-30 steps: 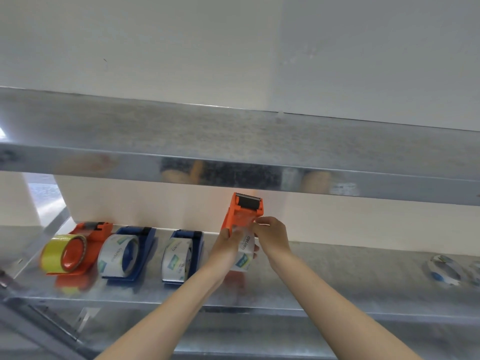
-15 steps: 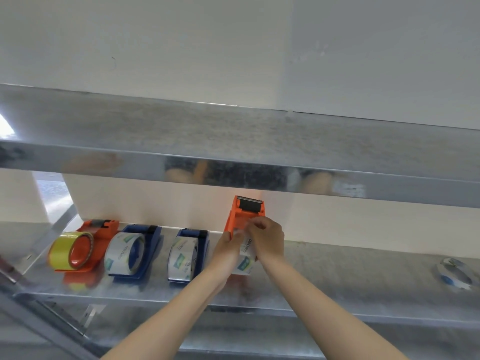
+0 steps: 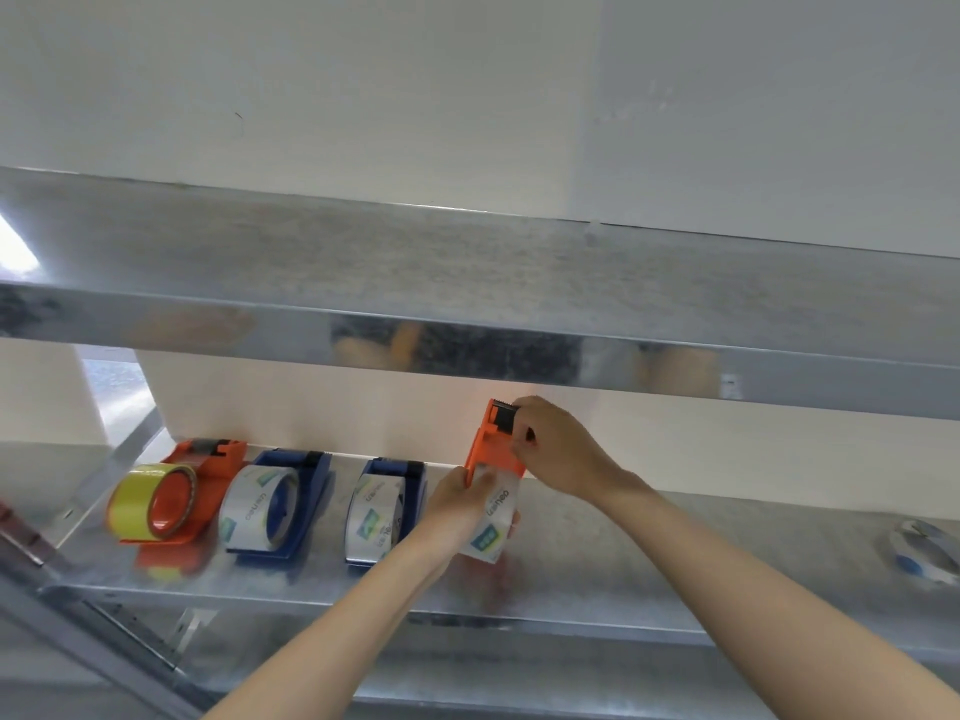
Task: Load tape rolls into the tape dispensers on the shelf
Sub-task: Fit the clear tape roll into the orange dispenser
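An orange tape dispenser (image 3: 491,449) stands tilted upright on the metal shelf (image 3: 649,574), cutter end at the top. A clear printed tape roll (image 3: 491,527) sits in its lower part. My left hand (image 3: 457,504) grips the roll and the dispenser's lower end. My right hand (image 3: 556,446) has its fingers curled round the dispenser's cutter head. To the left lie an orange dispenser with a yellow roll (image 3: 156,504) and two blue dispensers with clear rolls (image 3: 270,504) (image 3: 382,511).
A loose tape roll (image 3: 922,550) lies at the shelf's far right. An upper metal shelf (image 3: 467,304) hangs close above the dispenser's top. A slanted metal upright (image 3: 78,610) crosses the lower left. A pale wall backs the shelf.
My right hand has moved up from beside the roll to the dispenser's cutter head. The left hand has kept its hold on the roll and the lower end.
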